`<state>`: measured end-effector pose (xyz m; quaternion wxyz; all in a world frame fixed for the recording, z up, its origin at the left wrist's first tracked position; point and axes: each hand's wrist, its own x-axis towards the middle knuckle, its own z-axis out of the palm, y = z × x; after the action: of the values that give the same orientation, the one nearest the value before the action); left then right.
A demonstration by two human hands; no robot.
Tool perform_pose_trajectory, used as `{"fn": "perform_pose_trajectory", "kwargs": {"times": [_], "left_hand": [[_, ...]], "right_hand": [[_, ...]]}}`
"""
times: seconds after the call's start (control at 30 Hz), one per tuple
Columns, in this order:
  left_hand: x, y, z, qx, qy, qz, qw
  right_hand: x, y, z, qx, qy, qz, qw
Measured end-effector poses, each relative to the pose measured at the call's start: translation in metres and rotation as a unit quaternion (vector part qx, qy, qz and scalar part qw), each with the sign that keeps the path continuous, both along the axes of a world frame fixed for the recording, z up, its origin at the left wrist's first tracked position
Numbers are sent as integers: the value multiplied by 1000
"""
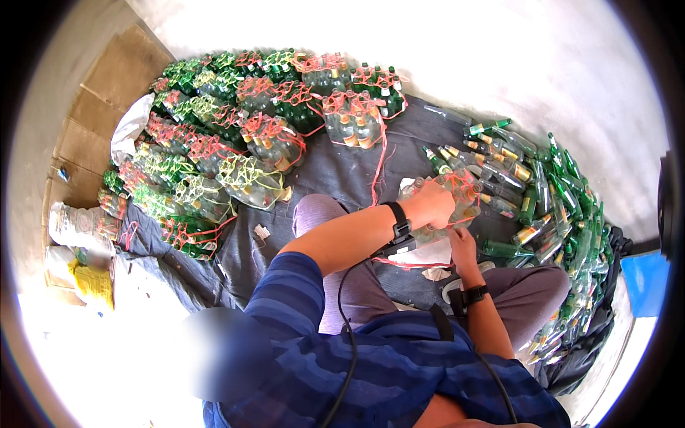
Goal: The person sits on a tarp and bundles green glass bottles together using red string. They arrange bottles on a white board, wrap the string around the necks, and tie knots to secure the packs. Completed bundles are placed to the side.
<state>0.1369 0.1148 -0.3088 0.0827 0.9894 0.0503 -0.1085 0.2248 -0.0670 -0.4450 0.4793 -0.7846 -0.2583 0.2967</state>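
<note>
A bundle of clear glass bottles (466, 209) stands upright in front of me, with red plastic twine (461, 182) criss-crossed around the necks. Over its near left side, my left hand (436, 204) is curled into a fist at the twine; its fingertips are hidden. My right hand (463, 247) is at the bundle's near edge, fingers closed on a strand of the same twine. Beneath and beside the bundle lies a pale flat sheet (428, 255). A loose length of red twine (398, 263) runs along the sheet's near edge.
Several twine-tied bottle bundles (353, 120) stand in rows to the left and ahead. Loose green and clear bottles (527, 200) lie heaped on the right. Dark sheeting (337, 171) covers the floor. Cardboard (115, 69) lines the left wall. A black cable (348, 321) hangs across my front.
</note>
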Motion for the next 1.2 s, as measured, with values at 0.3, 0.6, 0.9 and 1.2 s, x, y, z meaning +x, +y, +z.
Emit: {"fn": "perform_pose_trajectory", "kwargs": {"times": [0.3, 0.6, 0.9, 1.2], "left_hand": [[-9, 39, 5, -33, 59, 36, 997], [0, 55, -6, -14, -46, 11, 999], [5, 56, -13, -48, -78, 41, 995], [14, 56, -22, -120, -120, 68, 983]], "right_hand": [[-23, -1, 41, 28, 193, 54, 979], [-33, 5, 45, 86, 288, 25, 953], [-38, 8, 50, 121, 311, -3, 943], [-38, 14, 26, 164, 244, 10, 956]]}}
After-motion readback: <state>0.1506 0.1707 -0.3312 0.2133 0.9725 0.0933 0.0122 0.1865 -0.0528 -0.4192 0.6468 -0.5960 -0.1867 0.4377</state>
